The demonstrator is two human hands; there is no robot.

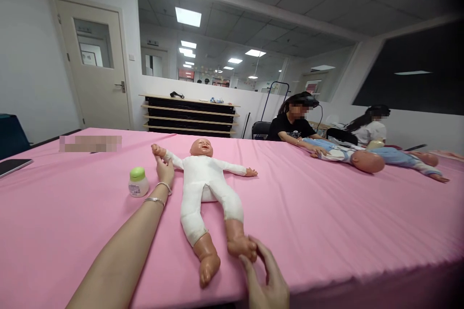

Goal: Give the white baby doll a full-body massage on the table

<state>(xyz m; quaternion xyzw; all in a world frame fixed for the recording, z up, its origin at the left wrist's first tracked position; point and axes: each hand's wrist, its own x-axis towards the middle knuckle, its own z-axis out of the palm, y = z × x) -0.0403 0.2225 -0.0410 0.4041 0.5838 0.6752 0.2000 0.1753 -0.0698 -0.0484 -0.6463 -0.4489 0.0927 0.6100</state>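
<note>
A baby doll (205, 174) with a white cloth body and bare hands and feet lies on its back, head away from me, on a pink-covered table. My left hand (166, 170), with bracelets at the wrist, is stretched out to the doll's hand (155, 150) on the left side and closed around it. Near the table's front edge, my right hand (267, 273) has its thumb and fingers around the toes of the doll's foot (241, 246) on the right side. A small white jar with a green lid (137, 183) stands left of my left wrist.
The pink tablecloth (337, 217) ends at the front edge. A phone-like dark slab (15, 166) lies far left. At the back right, a person in black (290, 125) handles a clothed doll (340, 154); another person (371, 128) sits beyond, near another doll (402, 156).
</note>
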